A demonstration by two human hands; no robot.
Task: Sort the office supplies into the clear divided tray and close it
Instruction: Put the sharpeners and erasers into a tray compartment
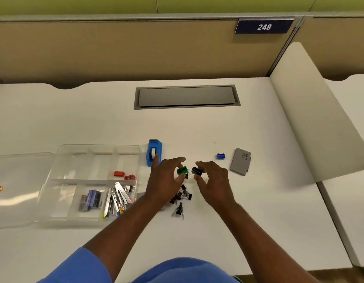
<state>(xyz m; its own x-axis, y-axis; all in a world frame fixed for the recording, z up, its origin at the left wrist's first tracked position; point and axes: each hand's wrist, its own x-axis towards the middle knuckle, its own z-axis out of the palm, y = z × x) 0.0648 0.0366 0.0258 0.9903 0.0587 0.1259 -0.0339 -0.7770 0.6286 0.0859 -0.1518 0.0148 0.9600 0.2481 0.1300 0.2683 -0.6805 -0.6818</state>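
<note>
The clear divided tray lies open at the left, its lid flat beside it. Two red sharpeners sit in a back compartment; staple boxes and metal staple removers fill front ones. My left hand pinches a green sharpener at the desk's middle. My right hand pinches a black sharpener right beside it. Black binder clips lie under and below my hands. A blue sharpener rests to the right.
A blue tape dispenser stands just right of the tray. A grey flat case lies at the right. A grey cable hatch is set into the white desk further back. A white divider panel bounds the right side.
</note>
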